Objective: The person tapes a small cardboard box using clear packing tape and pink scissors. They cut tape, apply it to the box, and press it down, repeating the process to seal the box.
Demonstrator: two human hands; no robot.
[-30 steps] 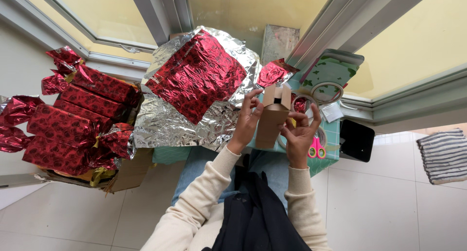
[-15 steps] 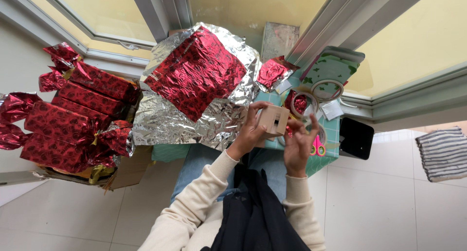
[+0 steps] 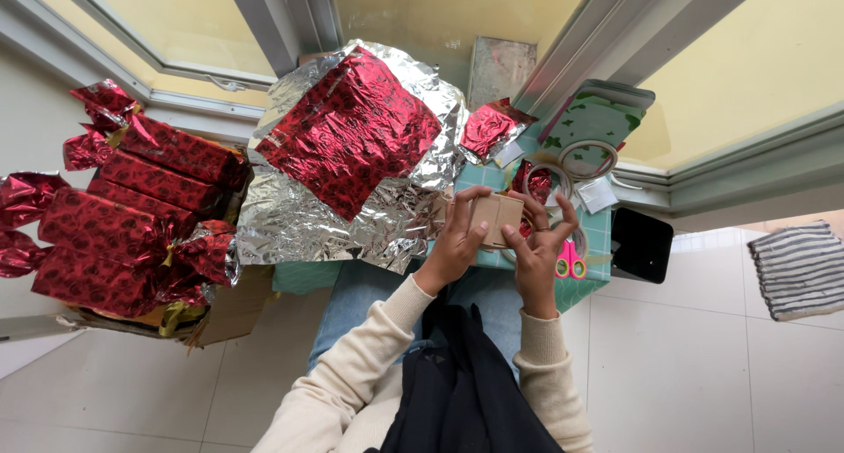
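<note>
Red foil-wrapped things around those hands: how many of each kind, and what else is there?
Wrapped red parcels stacked in the box: about 5
Loose red foil sheets: 1
Small red foil scraps: 1
Tan cardboard boxes, held by left hand and right hand: 1
Tape rolls: 1
Pink scissors: 1
Total: about 10

A small box (image 3: 494,219) sits between the left hand (image 3: 455,242) and the right hand (image 3: 538,253), over the near edge of a small table (image 3: 598,233). Left of the hands a foil sheet (image 3: 325,216) spreads out, a wrapping sheet (image 3: 350,130) lying on it. Further left — a carton (image 3: 224,308) of wrapped parcels (image 3: 132,211). Right of the box lie scissors (image 3: 570,261), tape rolls (image 3: 587,158) behind them, and a phone (image 3: 641,245) at the table's right edge.
</note>
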